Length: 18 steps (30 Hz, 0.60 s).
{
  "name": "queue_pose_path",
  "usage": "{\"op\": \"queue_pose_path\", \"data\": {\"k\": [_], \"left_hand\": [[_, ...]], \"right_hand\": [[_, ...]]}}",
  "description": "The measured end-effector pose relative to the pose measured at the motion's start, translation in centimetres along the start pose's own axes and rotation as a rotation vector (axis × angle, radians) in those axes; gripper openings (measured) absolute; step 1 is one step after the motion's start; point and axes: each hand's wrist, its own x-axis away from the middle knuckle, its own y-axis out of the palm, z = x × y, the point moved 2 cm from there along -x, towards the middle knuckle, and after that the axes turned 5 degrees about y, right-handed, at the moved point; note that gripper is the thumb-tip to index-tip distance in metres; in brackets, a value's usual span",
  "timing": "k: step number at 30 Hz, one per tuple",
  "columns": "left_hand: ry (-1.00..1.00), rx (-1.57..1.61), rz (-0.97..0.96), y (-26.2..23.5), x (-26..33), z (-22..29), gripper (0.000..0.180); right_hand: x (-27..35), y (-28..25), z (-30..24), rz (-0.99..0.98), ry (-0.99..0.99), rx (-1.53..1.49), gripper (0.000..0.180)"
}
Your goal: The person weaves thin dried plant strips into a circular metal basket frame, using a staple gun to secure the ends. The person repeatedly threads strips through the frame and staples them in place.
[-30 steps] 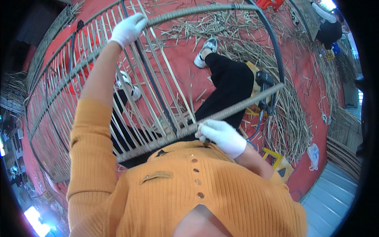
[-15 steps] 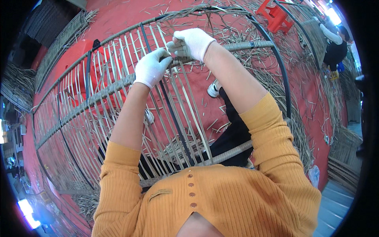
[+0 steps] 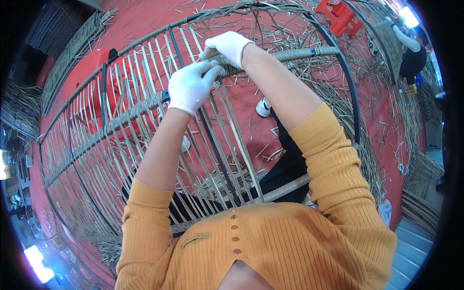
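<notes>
2 gloved hands (image 3: 190,88), curled at wrapped bar (image 3: 296,54) (grip unclear), sweater label (image 3: 198,237), print illegible

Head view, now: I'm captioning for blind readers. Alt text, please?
White-gloved left hand and right hand are close together at a wrapped bar crossing a slatted frame. Loose strips litter the red floor.

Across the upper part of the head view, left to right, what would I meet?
Red plastic item, gloved left hand, gloved right hand, red plastic stool, co-worker in dark clothing.
</notes>
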Motion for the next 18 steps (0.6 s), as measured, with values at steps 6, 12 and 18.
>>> {"op": "queue_pose_path", "data": {"k": [6,12,18], "left_hand": [[-0.189,0.062,-0.256,-0.1,-3.2,-0.3,0.035],[-0.093,0.105,-0.452,0.2,-3.8,-1.6,0.041],[0.025,0.213,-0.535,0.2,-3.9,-2.8,0.04]], "right_hand": [[8.5,-0.9,5.7,0.473,-0.531,-0.038,0.04],[5.7,1.6,13.2,0.4,-0.675,0.367,0.029],[8.4,0.1,5.9,0.528,-0.502,0.866,0.03]]}}
